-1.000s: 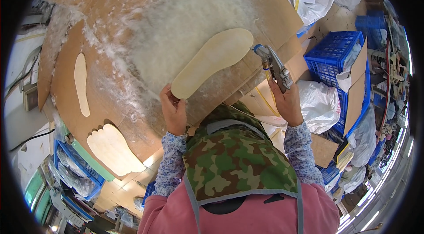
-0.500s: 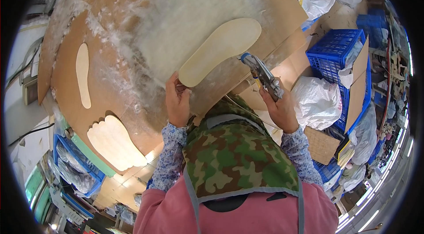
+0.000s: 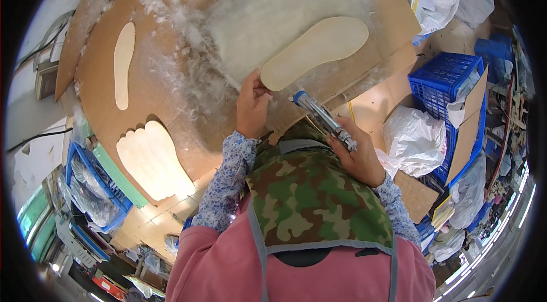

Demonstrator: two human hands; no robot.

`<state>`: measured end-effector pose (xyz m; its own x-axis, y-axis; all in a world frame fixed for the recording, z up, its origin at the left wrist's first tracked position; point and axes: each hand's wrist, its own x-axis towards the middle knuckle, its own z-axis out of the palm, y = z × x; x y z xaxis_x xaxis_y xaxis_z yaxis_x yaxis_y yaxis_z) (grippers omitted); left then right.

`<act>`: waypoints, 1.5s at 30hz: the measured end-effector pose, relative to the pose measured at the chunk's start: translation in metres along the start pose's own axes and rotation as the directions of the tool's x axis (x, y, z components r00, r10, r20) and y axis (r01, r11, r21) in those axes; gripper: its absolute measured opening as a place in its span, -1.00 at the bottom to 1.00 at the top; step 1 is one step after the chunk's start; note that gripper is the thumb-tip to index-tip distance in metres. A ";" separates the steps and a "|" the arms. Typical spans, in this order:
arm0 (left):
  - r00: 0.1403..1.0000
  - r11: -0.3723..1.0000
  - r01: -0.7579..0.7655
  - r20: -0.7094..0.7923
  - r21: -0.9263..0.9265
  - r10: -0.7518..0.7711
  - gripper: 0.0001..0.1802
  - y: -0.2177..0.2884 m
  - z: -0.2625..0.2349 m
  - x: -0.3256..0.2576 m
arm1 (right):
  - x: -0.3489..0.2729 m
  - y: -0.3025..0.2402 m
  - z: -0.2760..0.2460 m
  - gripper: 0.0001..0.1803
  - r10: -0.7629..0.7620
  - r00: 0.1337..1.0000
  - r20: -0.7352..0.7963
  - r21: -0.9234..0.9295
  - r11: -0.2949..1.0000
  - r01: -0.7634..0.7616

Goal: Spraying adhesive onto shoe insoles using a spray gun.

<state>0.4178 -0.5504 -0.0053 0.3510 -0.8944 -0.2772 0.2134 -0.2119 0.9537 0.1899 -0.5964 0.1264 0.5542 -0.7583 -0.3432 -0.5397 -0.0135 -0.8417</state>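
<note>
My left hand [image 3: 251, 104] pinches the heel end of a pale insole-shaped piece [image 3: 315, 52] that lies on a cardboard-covered worktable [image 3: 108, 108]. Under the piece sits a patch of white fluffy fleece [image 3: 273, 5]. My right hand [image 3: 358, 156] grips a metal spray gun [image 3: 323, 119], its nozzle pointing up-left toward the insole's heel, a short way off it. I wear a camouflage apron over a pink top with floral sleeves.
A single thin insole [image 3: 123, 64] lies at the table's left, and a stack of insoles [image 3: 152, 159] near its front left edge. Blue crates [image 3: 444, 82] and white plastic bags [image 3: 413, 137] stand to the right. Another blue crate [image 3: 94, 188] sits at lower left.
My right hand has brought the spray gun down and left, closer to my body and to the insole's heel. My left hand keeps hold of the insole, which has shifted slightly.
</note>
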 end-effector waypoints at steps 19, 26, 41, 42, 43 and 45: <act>0.960 0.957 -0.111 -0.277 -0.268 0.034 -0.56 0.064 -0.019 -0.045 | 0.009 0.020 -0.050 -0.58 0.072 0.980 -0.186 0.249 0.968 -0.024; 0.611 0.922 -0.343 -0.788 -0.179 0.074 -0.48 0.072 -0.099 -0.176 | 0.038 0.006 -0.042 -0.54 0.014 1.000 -0.010 0.185 0.983 -0.012; 0.413 0.694 0.489 -0.841 0.529 0.349 -0.49 -0.002 -0.182 -0.222 | 0.069 -0.017 0.005 -0.60 -0.002 0.989 0.146 0.136 0.991 -0.018; 0.452 0.712 0.432 -0.816 0.553 0.360 -0.51 0.002 -0.206 -0.195 | 0.067 -0.018 0.007 -0.61 0.016 0.989 0.146 0.126 0.991 -0.034; 0.500 0.727 0.335 -0.767 0.599 0.401 -0.53 0.005 -0.232 -0.162 | 0.066 -0.019 0.008 -0.62 0.030 0.991 0.133 0.143 0.989 -0.049; 0.541 0.475 0.279 -0.545 0.835 0.640 -0.54 0.006 -0.289 -0.086 | 0.060 -0.017 0.009 -0.63 0.030 0.996 0.080 0.118 0.992 -0.039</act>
<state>0.6527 -0.3605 -0.0098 0.8237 -0.4050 0.3968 -0.5617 -0.6786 0.4733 0.2382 -0.6357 0.1168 0.5865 -0.7041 -0.4003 -0.4822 0.0936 -0.8711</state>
